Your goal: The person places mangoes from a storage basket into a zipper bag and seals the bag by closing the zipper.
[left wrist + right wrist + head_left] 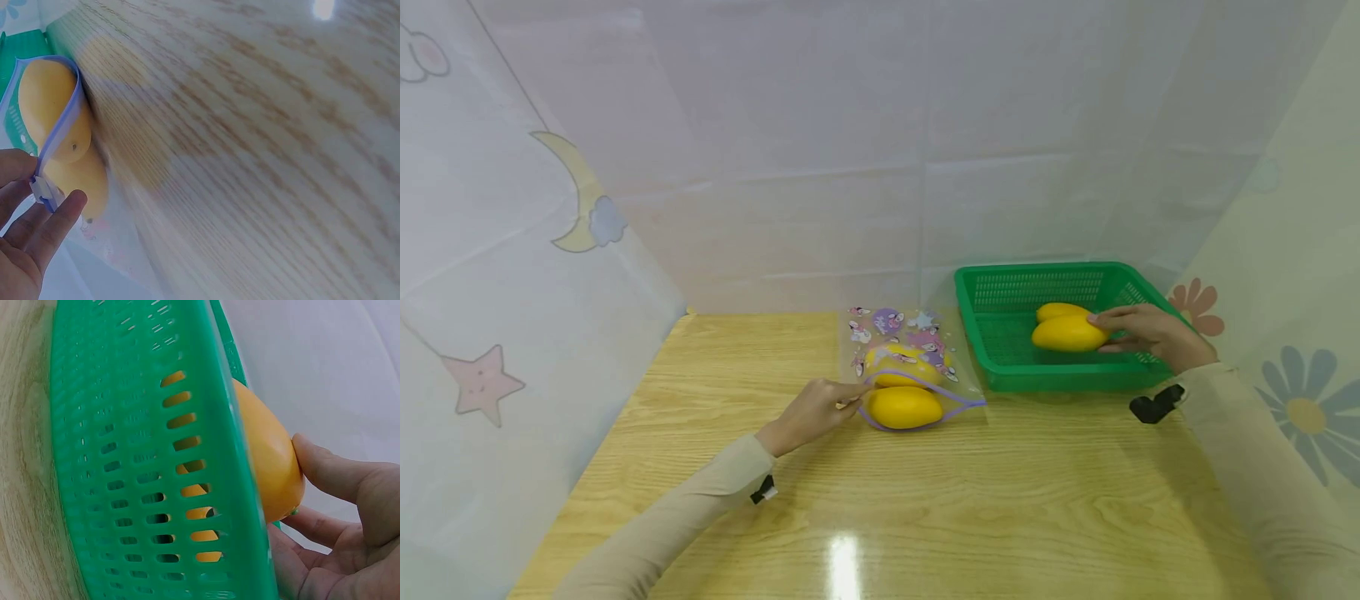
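A clear zip bag (936,321) printed with purple and pink cartoon figures lies on the table, its purple-edged mouth toward me. Inside it are yellow mangoes; one mango (905,407) sits right at the mouth. My left hand (815,414) pinches the bag's edge at its left corner, by the white zip slider (41,189). In the green basket (1000,379), my right hand (1157,335) grips a mango (1070,333) by its right end. Another mango (1060,311) shows behind that one. In the right wrist view the basket wall hides part of the held mango.
The wooden table (865,500) ends at a pale cloth backdrop (820,225) behind the bag and basket. Printed cloth walls stand on both sides. The basket's raised rim (234,444) stands beside my right hand.
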`<action>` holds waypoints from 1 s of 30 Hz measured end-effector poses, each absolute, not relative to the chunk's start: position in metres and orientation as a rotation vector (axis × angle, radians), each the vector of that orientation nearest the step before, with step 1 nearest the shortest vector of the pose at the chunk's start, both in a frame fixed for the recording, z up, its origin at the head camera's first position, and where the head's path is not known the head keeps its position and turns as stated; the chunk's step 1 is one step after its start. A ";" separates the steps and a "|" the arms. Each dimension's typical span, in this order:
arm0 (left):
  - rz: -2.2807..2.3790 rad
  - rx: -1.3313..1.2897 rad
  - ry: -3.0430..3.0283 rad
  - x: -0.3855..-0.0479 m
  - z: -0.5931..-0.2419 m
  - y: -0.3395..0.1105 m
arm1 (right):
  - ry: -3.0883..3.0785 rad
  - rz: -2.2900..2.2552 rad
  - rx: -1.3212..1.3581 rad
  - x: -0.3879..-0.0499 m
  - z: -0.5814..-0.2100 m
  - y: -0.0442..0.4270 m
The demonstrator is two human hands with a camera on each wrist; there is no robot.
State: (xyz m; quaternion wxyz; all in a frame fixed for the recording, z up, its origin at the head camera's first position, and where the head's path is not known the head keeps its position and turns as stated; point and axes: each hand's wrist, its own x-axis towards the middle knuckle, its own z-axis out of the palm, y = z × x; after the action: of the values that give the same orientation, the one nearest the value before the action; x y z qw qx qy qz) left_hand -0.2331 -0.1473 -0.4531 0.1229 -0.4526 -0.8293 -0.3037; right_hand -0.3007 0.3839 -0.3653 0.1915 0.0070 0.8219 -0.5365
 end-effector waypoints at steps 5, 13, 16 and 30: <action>-0.882 -1.317 -2.424 -0.234 -0.454 -0.147 | 2.315 -1.503 0.014 -0.301 -0.364 0.384; -0.897 -1.333 -2.406 -0.235 -0.455 -0.148 | 2.324 -1.517 0.012 -0.302 -0.366 0.384; -0.903 -1.325 -2.413 -0.235 -0.455 -0.148 | 2.320 -1.536 0.011 -0.303 -0.366 0.382; -0.902 -1.318 -2.405 -0.235 -0.455 -0.148 | 2.276 -1.594 0.041 -0.301 -0.360 0.377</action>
State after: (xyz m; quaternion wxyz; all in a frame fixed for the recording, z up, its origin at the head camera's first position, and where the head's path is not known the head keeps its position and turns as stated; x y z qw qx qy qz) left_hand -0.2354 -0.1476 -0.4553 0.1268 -0.4529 -0.8263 -0.3100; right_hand -0.3010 0.3766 -0.3599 0.1802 0.0144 0.8056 -0.5642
